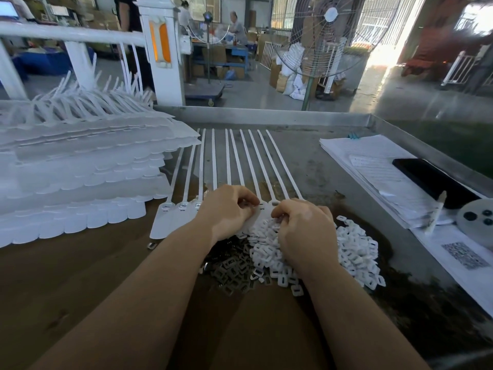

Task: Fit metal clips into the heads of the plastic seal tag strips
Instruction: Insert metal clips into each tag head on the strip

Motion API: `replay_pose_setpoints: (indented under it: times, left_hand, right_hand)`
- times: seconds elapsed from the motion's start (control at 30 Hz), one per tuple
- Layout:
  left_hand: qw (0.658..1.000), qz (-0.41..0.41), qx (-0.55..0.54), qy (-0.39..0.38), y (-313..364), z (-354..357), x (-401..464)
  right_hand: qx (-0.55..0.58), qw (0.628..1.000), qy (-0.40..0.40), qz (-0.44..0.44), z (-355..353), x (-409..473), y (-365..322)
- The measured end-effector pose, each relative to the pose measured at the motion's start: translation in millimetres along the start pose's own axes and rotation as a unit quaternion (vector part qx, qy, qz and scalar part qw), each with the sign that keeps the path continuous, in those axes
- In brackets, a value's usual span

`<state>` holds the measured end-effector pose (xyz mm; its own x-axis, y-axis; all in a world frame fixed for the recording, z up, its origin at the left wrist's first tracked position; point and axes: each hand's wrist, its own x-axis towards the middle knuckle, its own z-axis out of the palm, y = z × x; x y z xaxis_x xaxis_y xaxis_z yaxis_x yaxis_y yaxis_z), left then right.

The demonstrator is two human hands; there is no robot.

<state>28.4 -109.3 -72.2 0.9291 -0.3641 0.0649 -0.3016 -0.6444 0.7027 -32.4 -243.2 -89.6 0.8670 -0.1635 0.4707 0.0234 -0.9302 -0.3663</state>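
Left hand is pinching a seal strip head; right hand is curling into white caps, grip unclear; metal clips lying near table's front edge.

Concrete floor, pedestal fan, bright doorway.

My left hand and right hand curl over the strip heads, beside white caps and metal clips.

Both hands close together, left hand and right hand fingers curled downward.
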Motion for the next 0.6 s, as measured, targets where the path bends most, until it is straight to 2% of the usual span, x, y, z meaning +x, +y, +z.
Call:
replay_pose_setpoints:
  times: [0.17, 0.6]
  left_hand:
    - [1.000, 0.007, 0.015, -0.024, -0.3, -3.4, -5.1]
    - [0.998, 0.028, 0.052, 0.010, 0.0, -3.6, -30.2]
  right_hand:
    - [-0.009, 1.000, -0.010, -0.002, 0.2, 1.1, 0.2]
    - [-0.005, 1.000, -0.006, -0.007, -0.7, -0.4, -0.8]
